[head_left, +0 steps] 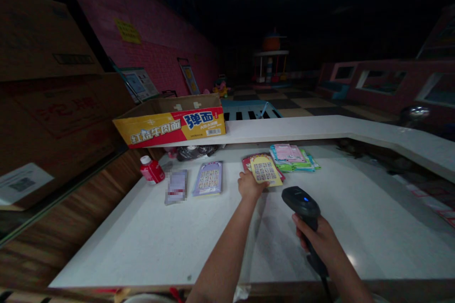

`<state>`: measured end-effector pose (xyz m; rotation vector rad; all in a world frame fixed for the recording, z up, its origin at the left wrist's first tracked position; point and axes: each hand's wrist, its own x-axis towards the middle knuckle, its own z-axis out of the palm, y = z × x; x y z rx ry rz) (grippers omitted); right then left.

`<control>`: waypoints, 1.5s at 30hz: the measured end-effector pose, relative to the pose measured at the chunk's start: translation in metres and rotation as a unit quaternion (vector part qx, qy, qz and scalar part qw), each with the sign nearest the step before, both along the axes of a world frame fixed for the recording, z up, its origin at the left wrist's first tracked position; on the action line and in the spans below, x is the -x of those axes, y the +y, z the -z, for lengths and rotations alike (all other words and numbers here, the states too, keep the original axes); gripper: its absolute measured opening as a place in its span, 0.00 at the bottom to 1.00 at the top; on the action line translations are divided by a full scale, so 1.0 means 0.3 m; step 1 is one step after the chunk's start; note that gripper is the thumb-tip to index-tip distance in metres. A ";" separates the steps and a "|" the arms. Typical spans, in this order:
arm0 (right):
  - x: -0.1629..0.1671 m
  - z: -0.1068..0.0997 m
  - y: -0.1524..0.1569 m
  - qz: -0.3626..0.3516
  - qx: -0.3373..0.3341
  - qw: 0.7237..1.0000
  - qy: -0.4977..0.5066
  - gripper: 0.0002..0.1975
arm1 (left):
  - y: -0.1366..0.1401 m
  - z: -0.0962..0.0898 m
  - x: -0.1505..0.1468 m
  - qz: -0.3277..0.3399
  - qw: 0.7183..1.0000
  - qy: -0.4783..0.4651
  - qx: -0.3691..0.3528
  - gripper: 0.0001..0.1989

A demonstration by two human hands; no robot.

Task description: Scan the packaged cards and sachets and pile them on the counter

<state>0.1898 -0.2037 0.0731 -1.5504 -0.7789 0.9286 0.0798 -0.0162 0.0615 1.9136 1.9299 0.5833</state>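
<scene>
My left hand (251,184) is closed on the near edge of a yellow printed booklet (266,170), its thumb lying over the lower right corner. Under that booklet, red covers (246,163) of other pieces stick out. A black barcode scanner (301,202) with a small blue light is gripped by its handle in my right hand (316,236), and its cable hangs down toward the table's front edge. The scanner's head is to the right of the yellow booklet and apart from it. Left of my left hand, a purple-edged printed booklet (208,178) lies flat.
A white table (149,251) carries a red bottle (152,170), a blurred-out item (176,187) and a pile of pink and green packets (293,157). Along the back runs a raised white ledge (284,129) with an open noodle carton (170,125). Cardboard boxes (53,104) are stacked at left.
</scene>
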 end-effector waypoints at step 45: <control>0.069 0.002 0.027 -0.051 0.001 0.999 -0.010 0.18 | 0.129 0.234 0.197 0.048 0.842 -0.530 -0.089 0.14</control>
